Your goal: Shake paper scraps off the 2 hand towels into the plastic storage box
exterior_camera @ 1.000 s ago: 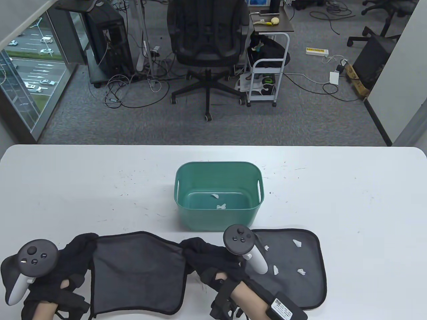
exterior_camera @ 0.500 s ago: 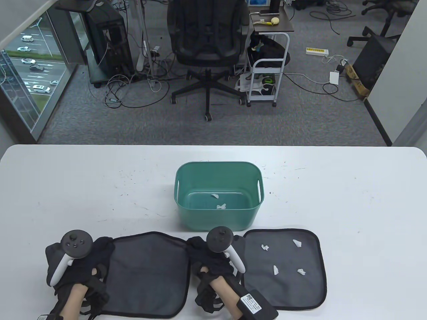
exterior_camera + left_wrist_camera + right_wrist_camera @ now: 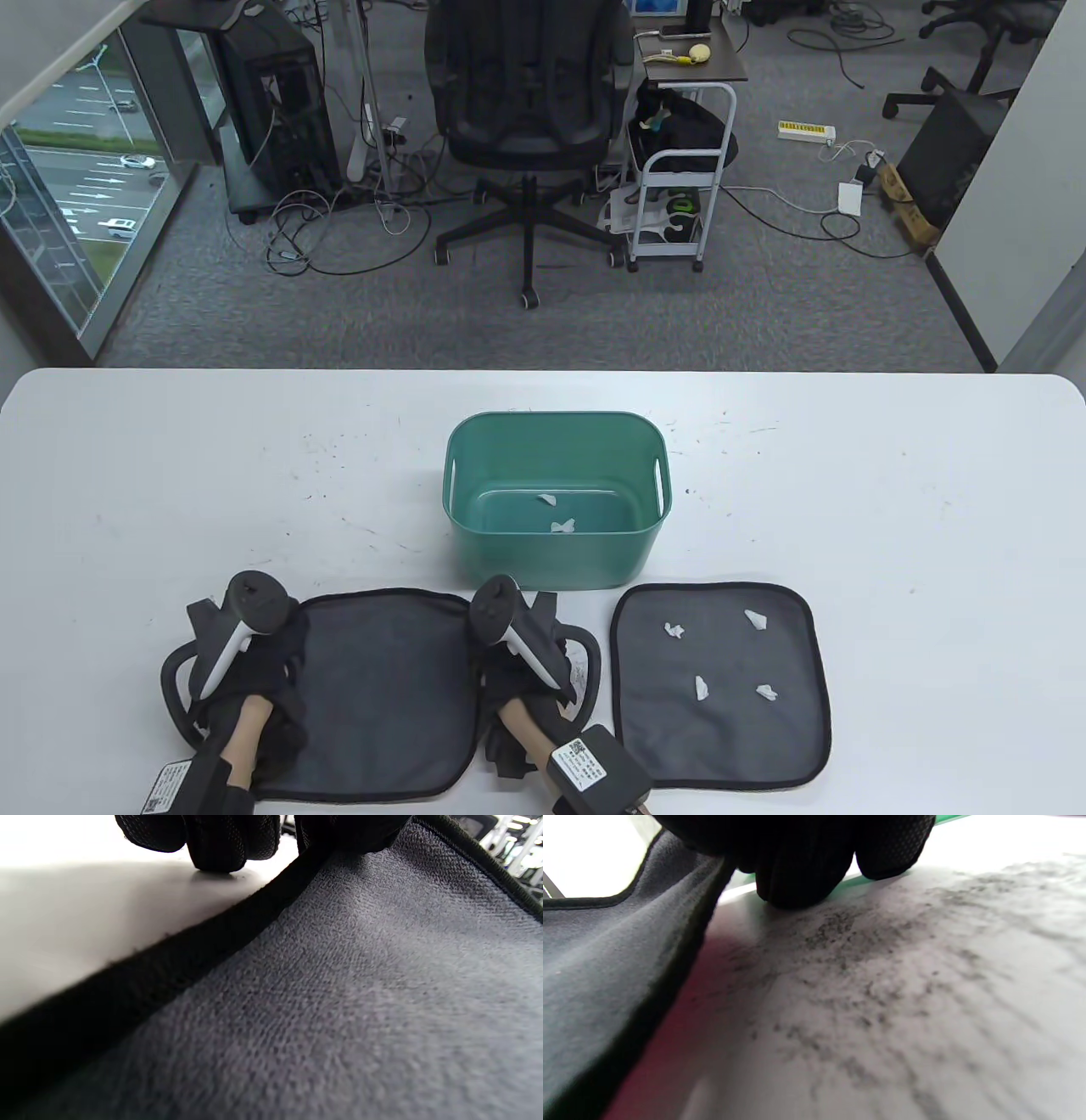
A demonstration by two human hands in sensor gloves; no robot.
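Scraps [image 3: 697, 687] only in table view; wrist cams: towel [image 3: 339, 984] edge.

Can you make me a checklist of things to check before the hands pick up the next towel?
1. Left towel free of paper scraps: ok, none show on it.
2. Left towel lying flat on the table: ok.
3. Right towel ready to lift: ok, flat, four paper scraps on it.
4. Green storage box open and close by: ok, two scraps inside.
5. Left hand and right hand let go of the left towel: cannot tell, fingers curl at its edges.
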